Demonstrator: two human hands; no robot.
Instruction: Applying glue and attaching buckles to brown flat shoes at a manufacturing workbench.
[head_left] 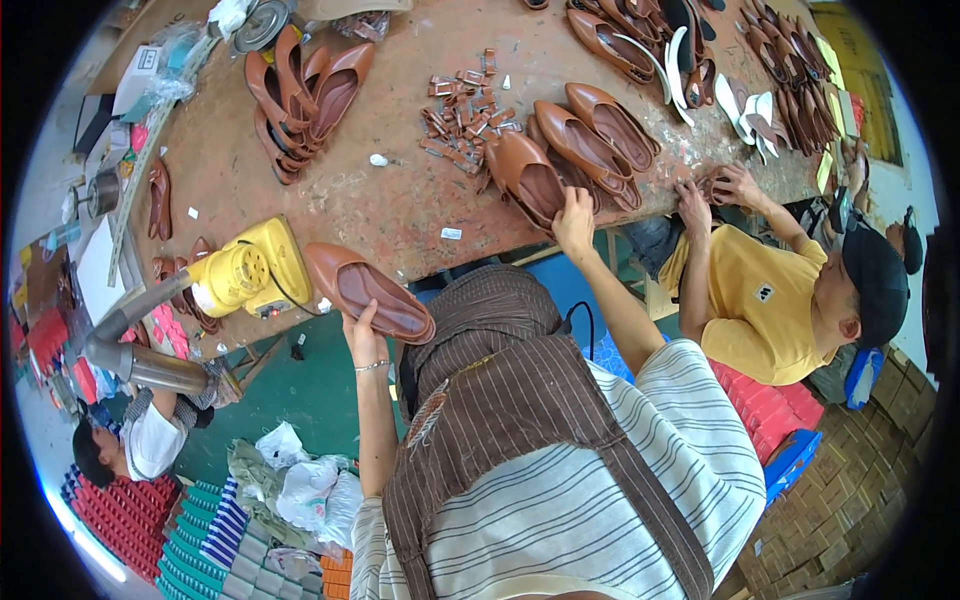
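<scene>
My left hand (365,328) grips a brown flat shoe (362,290) by its side, held up in front of the table's near edge with its toe toward the yellow machine. My right hand (573,222) is closed on the heel end of another brown shoe (527,180), which lies at the near edge of the table. Right beside that one, more brown shoes (585,140) lie close together. Beyond them is a pile of small brown straps with metal buckles (465,115).
A yellow blower-like machine (245,272) with a metal duct stands at the left table edge. Brown shoes are stacked (305,95) at the far left, with more uppers and white insoles (745,110) at the right. A co-worker in a yellow shirt (765,300) handles a piece on my right.
</scene>
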